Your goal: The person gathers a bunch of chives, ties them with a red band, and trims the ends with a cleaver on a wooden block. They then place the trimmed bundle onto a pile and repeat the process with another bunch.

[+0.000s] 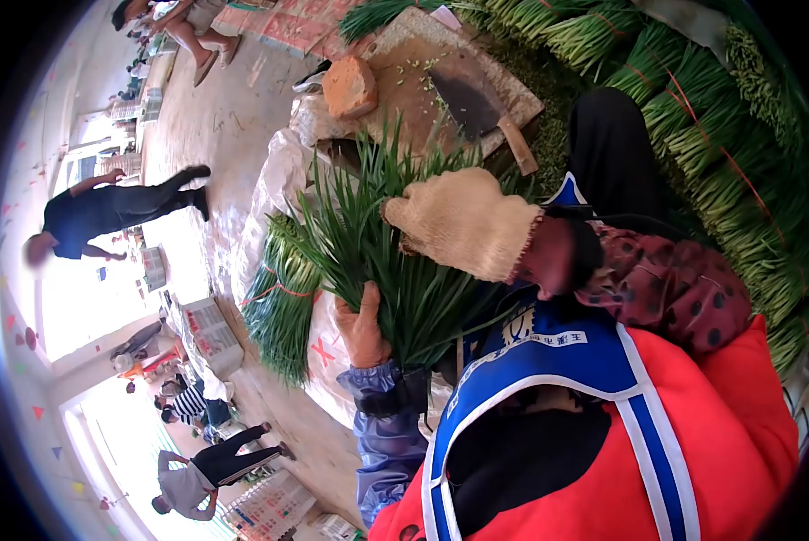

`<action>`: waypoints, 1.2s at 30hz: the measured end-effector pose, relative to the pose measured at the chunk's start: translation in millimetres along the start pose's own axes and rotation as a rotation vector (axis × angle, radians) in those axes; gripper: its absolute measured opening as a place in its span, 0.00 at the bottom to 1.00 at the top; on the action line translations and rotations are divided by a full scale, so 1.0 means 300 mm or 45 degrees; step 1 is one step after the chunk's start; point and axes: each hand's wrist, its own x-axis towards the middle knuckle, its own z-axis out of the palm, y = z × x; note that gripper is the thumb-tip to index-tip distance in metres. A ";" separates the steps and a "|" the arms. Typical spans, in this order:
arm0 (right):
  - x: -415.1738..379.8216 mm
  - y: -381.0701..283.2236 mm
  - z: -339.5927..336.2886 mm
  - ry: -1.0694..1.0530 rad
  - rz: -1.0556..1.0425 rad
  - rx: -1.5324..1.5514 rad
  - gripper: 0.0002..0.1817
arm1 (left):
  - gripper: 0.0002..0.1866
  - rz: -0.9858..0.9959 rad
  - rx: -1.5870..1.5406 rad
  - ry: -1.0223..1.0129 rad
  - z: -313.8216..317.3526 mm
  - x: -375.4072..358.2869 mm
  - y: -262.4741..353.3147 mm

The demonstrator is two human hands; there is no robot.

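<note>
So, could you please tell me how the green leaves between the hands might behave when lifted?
The green leaves would probably bend and flop at the tips, being long and thin. They may also splay apart, since no band shows around them.

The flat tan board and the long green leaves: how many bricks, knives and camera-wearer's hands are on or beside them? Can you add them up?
Rough orange brick: 1
Dark-bladed, wooden-handled knife: 1
Camera-wearer's left hand and beige-gloved right hand: 2
Total: 4

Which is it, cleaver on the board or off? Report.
On: the cleaver has its dark blade lying across the board, its wooden handle jutting past the edge.
</note>
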 end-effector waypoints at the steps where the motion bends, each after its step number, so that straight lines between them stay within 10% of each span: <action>1: 0.013 -0.002 0.011 -0.034 0.012 -0.048 0.12 | 0.18 -0.016 0.018 -0.010 0.002 -0.003 0.003; 9: 0.033 0.016 0.041 -0.128 -0.194 -0.060 0.11 | 0.18 -0.003 0.014 -0.041 0.011 0.004 0.003; 12: 0.010 0.066 0.042 0.642 0.142 0.855 0.11 | 0.20 0.019 0.035 -0.018 0.014 0.002 -0.004; 15: 0.026 0.204 -0.016 0.833 0.453 1.169 0.08 | 0.24 0.032 0.064 -0.021 0.002 0.005 -0.014; 27: -0.164 0.136 -0.058 -0.196 -0.080 -0.129 0.11 | 0.20 0.017 0.066 0.009 0.016 0.007 -0.002; 31: -0.177 0.155 0.046 0.626 -0.084 0.617 0.08 | 0.20 0.017 0.046 0.058 0.017 0.002 -0.002; 33: -0.148 0.123 -0.007 0.747 0.165 1.009 0.05 | 0.20 0.012 0.047 0.072 0.019 -0.006 0.000; 36: -0.096 0.107 -0.029 0.504 -0.145 0.686 0.04 | 0.21 0.036 0.084 0.036 0.030 0.001 0.005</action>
